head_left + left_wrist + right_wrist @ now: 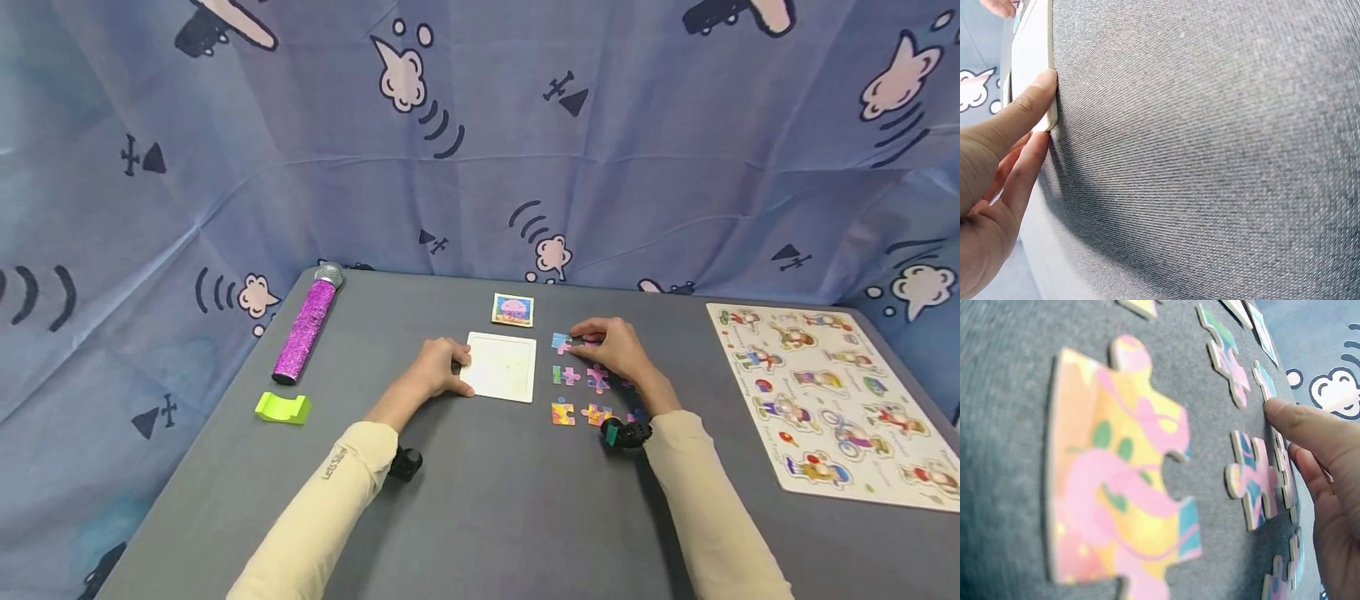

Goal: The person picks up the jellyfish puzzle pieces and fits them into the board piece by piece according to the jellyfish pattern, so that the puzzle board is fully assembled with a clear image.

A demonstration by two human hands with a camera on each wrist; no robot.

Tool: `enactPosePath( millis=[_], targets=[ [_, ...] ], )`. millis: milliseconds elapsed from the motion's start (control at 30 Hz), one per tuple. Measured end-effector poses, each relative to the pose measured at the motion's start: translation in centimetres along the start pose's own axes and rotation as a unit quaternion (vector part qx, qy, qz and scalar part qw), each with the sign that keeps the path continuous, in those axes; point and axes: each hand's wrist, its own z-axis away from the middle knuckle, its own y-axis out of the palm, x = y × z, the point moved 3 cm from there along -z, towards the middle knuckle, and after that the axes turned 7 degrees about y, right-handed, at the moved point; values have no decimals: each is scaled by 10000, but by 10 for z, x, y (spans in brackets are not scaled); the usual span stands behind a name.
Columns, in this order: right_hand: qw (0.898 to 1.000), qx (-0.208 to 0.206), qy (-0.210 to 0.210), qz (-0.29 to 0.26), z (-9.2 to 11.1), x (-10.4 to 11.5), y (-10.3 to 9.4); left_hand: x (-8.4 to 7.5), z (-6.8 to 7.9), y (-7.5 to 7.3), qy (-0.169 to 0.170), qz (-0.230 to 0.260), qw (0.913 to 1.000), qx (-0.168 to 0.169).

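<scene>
My left hand [438,367] grips the left side of a white square puzzle tray [501,367], thumb at its near corner. The left wrist view shows the thumb on the rim and a finger against the corner. To the tray's right, my right hand [618,350] pinches a blue and pink puzzle piece [559,341] at the far-left end of the loose pieces, thumb on its near side. Several other jigsaw pieces lie in rows below, among them a yellow and pink piece [1116,475]; the hand covers some. A small jellyfish picture [513,310] lies behind the tray.
At the left of the grey table [480,517] lie a glittery purple microphone [306,329] and a lime-green notched block [282,408]. A large puzzle board [862,487] with cartoon figures covers the right side. A patterned blue cloth [480,192] hangs behind the table.
</scene>
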Motion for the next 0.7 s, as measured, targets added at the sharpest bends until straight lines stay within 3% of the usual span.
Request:
enactPosePath(
  millis=[167,700],
  targets=[
    [9999,-47,47,-116,-2,1,2,0,-1,-1,-21,22,10000,-11],
    [9949,335,438,-840,2,4,4,2,-4,1,53,4,10000,-68]
  ],
)
